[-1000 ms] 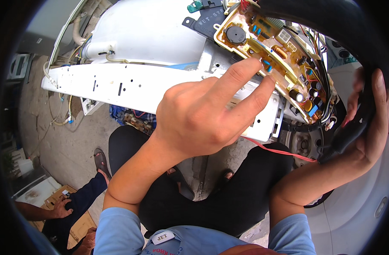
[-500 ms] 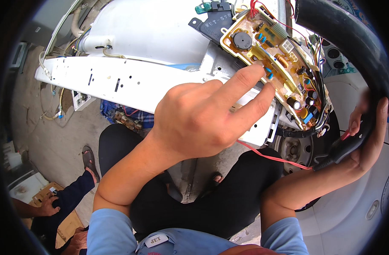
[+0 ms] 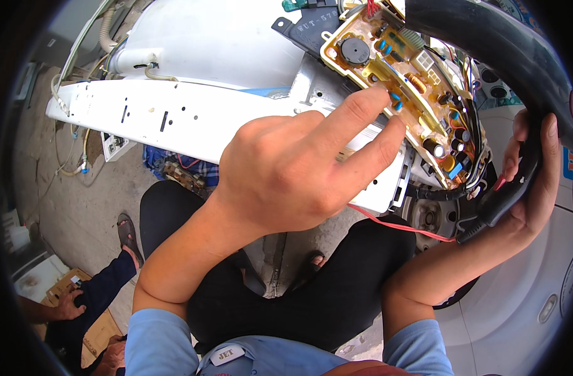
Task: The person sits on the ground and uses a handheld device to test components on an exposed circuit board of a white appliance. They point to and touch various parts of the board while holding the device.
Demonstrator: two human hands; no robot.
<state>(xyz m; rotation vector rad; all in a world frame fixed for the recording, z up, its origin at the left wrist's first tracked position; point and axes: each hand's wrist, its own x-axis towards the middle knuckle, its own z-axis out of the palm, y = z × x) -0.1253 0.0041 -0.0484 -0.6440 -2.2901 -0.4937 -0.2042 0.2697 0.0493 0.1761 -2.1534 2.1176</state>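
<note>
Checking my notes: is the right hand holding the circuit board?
No, the right hand grips a black tool, apart from the circuit board.

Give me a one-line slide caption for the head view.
Left hand at a circuit board's edge, right hand gripping a black handheld tool.

One bare left hand (image 3: 286,166), one bare right hand (image 3: 543,188). Two hands of a co-worker (image 3: 68,305). One amber, cream-rimmed circuit board (image 3: 418,125). One flat round black disc (image 3: 354,51). One copper-coloured ring coil (image 3: 416,83). Two small white rectangular connectors (image 3: 425,60). One elongated black handheld object (image 3: 505,199). One long white metal panel (image 3: 192,133). Two light-blue cloth sleeves (image 3: 162,341).
</note>
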